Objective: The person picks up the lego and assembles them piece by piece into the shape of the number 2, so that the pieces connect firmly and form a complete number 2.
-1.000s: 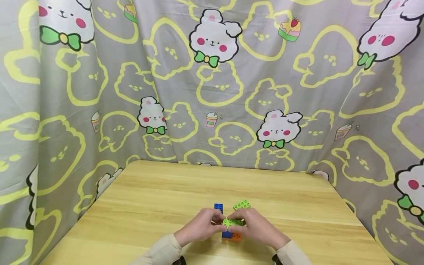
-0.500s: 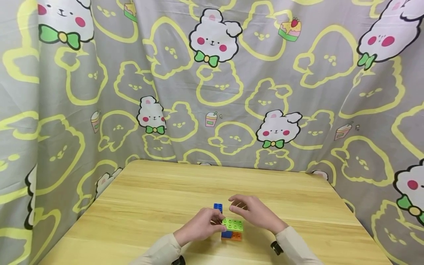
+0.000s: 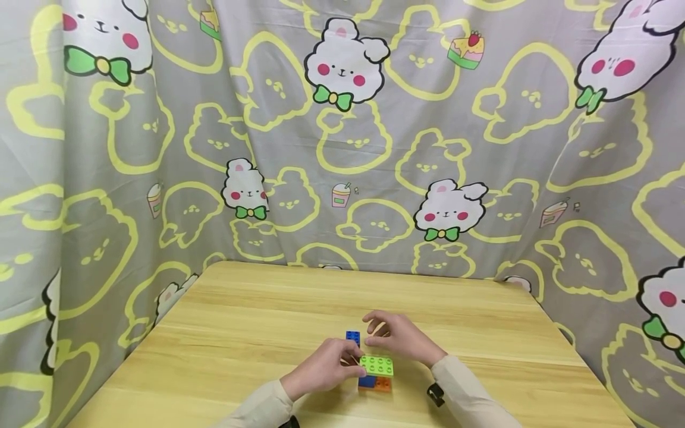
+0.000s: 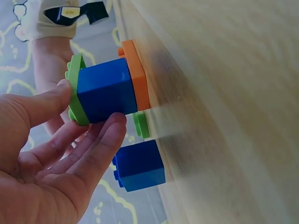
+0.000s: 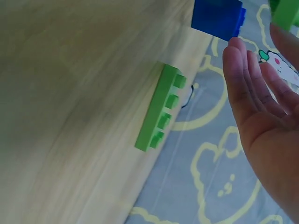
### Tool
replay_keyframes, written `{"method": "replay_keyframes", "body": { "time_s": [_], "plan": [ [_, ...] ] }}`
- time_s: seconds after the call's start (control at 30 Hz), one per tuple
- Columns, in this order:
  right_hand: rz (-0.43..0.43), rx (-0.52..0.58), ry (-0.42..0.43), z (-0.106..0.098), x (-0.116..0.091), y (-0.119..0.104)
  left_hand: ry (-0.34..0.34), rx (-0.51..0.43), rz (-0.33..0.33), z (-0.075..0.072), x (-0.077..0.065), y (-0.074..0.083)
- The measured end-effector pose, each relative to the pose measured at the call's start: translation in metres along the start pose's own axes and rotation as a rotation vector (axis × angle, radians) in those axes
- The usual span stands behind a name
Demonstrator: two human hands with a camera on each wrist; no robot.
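Gripping, in the head view, the left side of a stack (image 3: 377, 371) of toy bricks with the left hand (image 3: 327, 364), on or just above the table (image 3: 257, 309). Building up that stack from below: an orange plate (image 3: 383, 384), a blue middle brick (image 3: 366, 381) and a studded green top plate (image 3: 377, 365). Holding the right hand (image 3: 404, 337) just beyond the stack and apart from it, with fingers released and loosely bent. Showing a loose blue brick (image 3: 352, 337) beyond the stack, toward its left. Rising well behind the stack: a grey curtain (image 3: 364, 128) printed with yellow outlines and white rabbit heads. Wearing a black strap (image 3: 436, 393) by the right sleeve (image 3: 464, 380), to the right of the stack. Looking from the left wrist, pressing the thumb to the green top plate and touching the blue middle brick with the fingertips, thus grasping the stack. Seeing the loose blue brick apart from the stack, and past the stack a loose green plate (image 4: 141, 124), partly hidden. Looking from the right wrist, extending slightly bent fingers around nothing, with part of the stack's green top plate cut off by the frame. Lying with studs upward on the table, apart from the stack: that loose green plate.
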State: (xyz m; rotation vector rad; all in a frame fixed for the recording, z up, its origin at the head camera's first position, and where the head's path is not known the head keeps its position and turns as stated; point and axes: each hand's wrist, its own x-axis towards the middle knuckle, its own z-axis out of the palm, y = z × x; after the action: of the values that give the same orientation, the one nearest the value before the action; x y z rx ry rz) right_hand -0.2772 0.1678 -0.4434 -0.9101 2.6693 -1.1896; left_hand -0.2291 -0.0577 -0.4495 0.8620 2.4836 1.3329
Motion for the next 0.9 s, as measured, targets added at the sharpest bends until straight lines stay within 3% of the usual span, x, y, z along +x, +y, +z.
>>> {"method": "replay_keyframes", "body": {
  "time_s": [0.57, 0.9],
  "plan": [
    [0.046, 0.133, -0.093, 0.015, 0.017, 0.011, -0.002, 0.000, 0.006, -0.001, -0.001, 0.000],
    [0.051, 0.084, -0.101, 0.022, 0.021, 0.009, 0.000, -0.006, 0.006, -0.001, -0.001, 0.000]
  ]
}}
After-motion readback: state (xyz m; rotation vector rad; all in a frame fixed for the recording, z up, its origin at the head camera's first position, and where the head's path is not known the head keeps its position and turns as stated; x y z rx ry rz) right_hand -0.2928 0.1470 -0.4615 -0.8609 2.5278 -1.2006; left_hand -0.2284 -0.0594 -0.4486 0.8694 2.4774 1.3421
